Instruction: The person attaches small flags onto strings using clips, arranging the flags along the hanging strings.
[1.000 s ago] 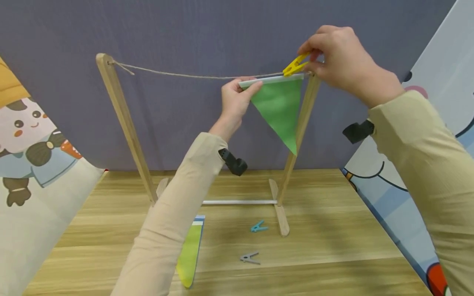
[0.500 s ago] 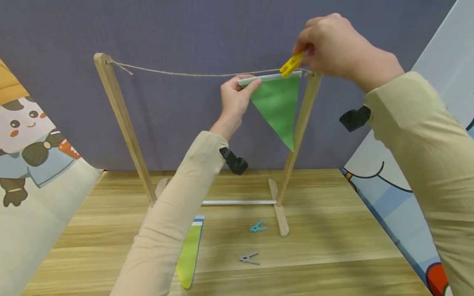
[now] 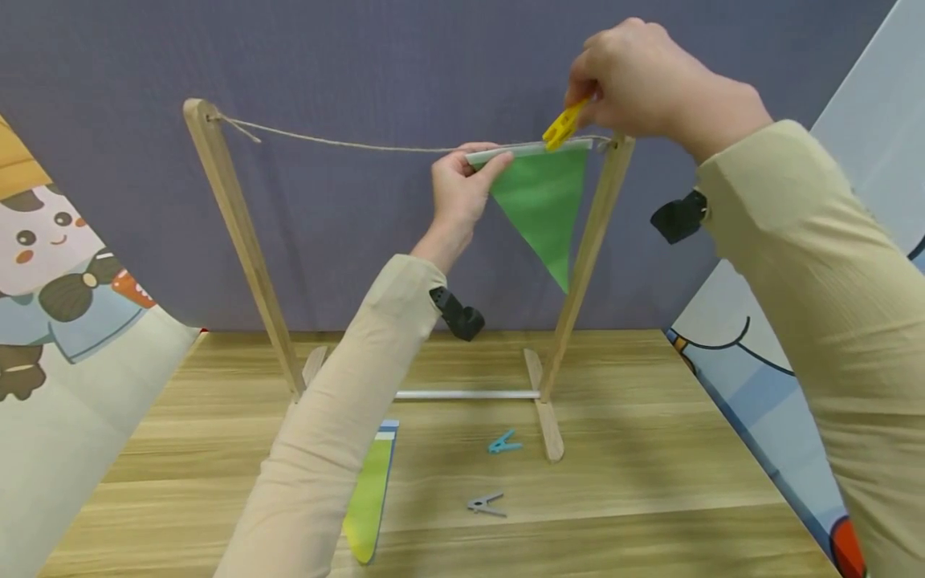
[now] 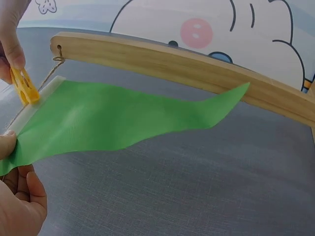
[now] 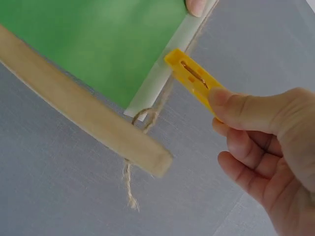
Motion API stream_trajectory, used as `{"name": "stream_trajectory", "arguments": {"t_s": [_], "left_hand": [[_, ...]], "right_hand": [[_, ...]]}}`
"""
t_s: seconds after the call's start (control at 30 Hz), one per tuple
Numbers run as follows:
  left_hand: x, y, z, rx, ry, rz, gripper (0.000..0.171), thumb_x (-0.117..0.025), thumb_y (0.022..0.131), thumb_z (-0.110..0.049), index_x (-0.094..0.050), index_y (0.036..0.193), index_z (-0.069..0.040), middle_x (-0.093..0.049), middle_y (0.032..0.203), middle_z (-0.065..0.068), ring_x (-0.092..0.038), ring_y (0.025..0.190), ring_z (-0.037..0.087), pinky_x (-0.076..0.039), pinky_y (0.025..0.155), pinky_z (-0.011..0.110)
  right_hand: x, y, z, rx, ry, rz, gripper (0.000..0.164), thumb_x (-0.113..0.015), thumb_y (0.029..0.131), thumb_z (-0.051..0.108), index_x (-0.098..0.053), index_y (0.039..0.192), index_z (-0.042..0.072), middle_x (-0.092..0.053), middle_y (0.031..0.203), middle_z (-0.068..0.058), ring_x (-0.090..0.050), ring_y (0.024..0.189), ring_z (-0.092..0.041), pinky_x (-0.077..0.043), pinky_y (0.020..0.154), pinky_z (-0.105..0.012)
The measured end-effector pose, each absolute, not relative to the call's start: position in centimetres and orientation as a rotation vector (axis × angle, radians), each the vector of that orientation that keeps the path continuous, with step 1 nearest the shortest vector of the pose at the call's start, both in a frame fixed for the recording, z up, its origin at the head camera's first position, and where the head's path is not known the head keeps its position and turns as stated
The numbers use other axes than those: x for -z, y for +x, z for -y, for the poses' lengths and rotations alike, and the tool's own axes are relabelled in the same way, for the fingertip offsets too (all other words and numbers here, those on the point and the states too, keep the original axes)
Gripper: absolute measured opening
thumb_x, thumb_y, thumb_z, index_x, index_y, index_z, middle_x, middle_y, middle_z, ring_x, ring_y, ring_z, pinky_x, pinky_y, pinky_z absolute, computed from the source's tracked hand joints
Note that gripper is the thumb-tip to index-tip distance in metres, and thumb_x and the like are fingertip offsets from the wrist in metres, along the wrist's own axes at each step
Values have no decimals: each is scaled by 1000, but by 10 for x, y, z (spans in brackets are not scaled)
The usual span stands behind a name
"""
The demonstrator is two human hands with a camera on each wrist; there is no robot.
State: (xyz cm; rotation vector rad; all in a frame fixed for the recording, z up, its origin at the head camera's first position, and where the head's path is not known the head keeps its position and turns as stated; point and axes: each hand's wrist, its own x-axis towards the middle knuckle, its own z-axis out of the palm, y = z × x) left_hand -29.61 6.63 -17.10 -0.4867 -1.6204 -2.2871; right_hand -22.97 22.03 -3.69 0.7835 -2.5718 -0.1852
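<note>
A green triangular pennant (image 3: 545,201) with a white top strip hangs against the twine (image 3: 347,145), close to the right post. My left hand (image 3: 460,186) pinches the left end of its strip between thumb and fingers. In my right hand (image 3: 636,84) is a yellow clothespin (image 3: 564,127), pinched at its handle end. The right wrist view shows the tip of the clothespin (image 5: 189,76) over the white strip and the twine beside it. In the left wrist view the pennant (image 4: 113,118) spreads out to the right, its point overlapping the wooden post (image 4: 162,61).
Two wooden posts, left (image 3: 242,241) and right (image 3: 588,257), carry the twine; a white rod (image 3: 470,394) joins their feet. On the table (image 3: 650,482) lie a blue clothespin (image 3: 503,442), a grey clothespin (image 3: 486,504) and a yellow-green pennant (image 3: 367,506), partly behind my left sleeve.
My right hand has shifted up and a little left, turning the clothespin steeper on the strip. The pennant's point has swung slightly left. My left hand has stayed in place.
</note>
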Motion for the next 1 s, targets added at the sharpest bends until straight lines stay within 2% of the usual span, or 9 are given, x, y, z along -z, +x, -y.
{"name": "stream_trajectory", "arguments": {"t_s": [0.13,0.4,0.57,0.83,1.0], "left_hand": [[171,-296,-67,2291,-496,1602,16,-71,80,2,-67,95,8,-63,77,-2,-41,53,3,-30,48,17],[172,-294,-71,2293,-527,1596,17,-71,80,3,-67,96,10,-67,92,12,-51,60,2,-38,53,16],[175,-293,-71,2259,-533,1625,17,-70,81,2,-66,96,10,-66,88,8,-54,64,2,-42,57,15],[179,-294,-70,2265,-532,1612,17,-71,81,2,-66,95,9,-66,85,6,-55,64,4,-41,56,16],[180,-295,-71,2282,-533,1594,18,-71,80,2,-66,96,10,-64,81,2,-56,65,4,-43,58,16]], "right_hand": [[39,-233,-219,201,808,2577,11,-60,82,-5,-65,90,-11,-62,93,-27,-55,82,-37,-48,74,-48],[45,-233,-213,236,833,2616,13,-62,84,-5,-63,95,-13,-60,96,-28,-54,83,-38,-49,77,-49],[49,-232,-211,213,830,2663,17,-61,86,-6,-62,100,-14,-58,102,-29,-54,88,-38,-49,80,-48],[57,-236,-214,101,859,2656,25,-64,84,-2,-63,107,-12,-57,102,-25,-50,86,-33,-45,76,-43],[68,-237,-217,-133,787,2666,33,-63,89,3,-59,119,-8,-55,111,-22,-52,98,-32,-46,88,-44]]}}
